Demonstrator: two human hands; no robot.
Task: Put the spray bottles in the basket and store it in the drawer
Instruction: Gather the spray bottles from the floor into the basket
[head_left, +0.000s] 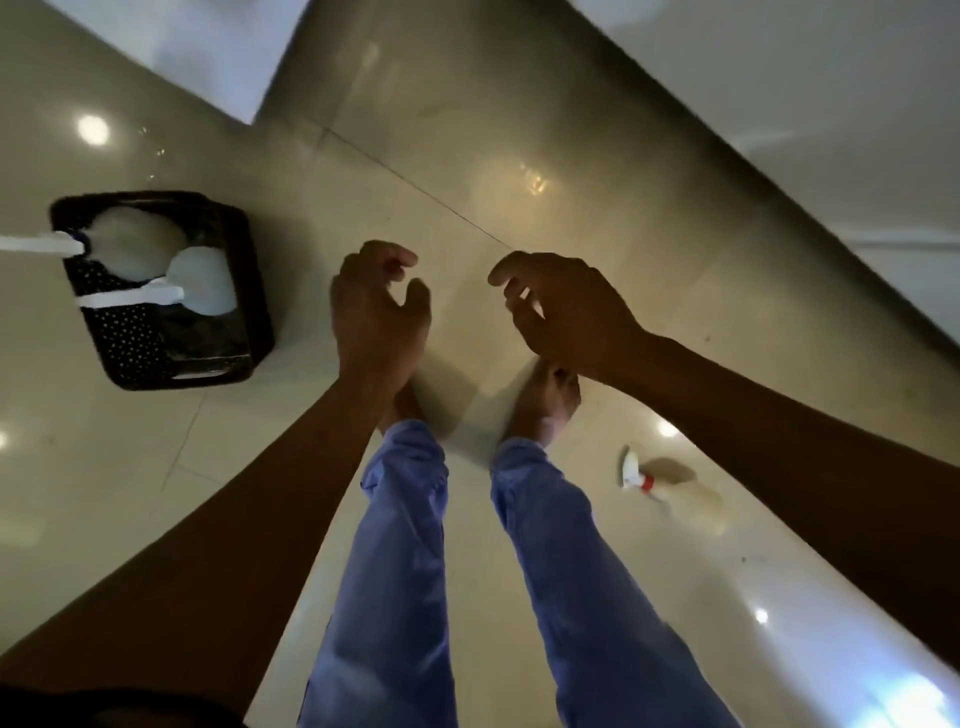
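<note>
Left hand (376, 306): held out in front at the end of a straight bare forearm, fingers curled loosely, thumb apart from them; nothing in it.
Right hand (563, 306): held out level with the left, fingers half bent, palm turned inward; nothing in it.
Basket (249, 291): black, perforated, on the floor to the person's left, well apart from both hands.
Bottles in basket (137, 249): two pale spray bottles lying side by side, long axes roughly parallel, white nozzles pointing out over the basket's left rim.
Loose bottle (670, 491): lying flat on the floor by the right foot, white trigger and red collar pointing left, body trailing right.
Floor (519, 171): glossy cream tiles, ceiling lights reflected.
Person: standing, blue trousers, bare feet.
</note>
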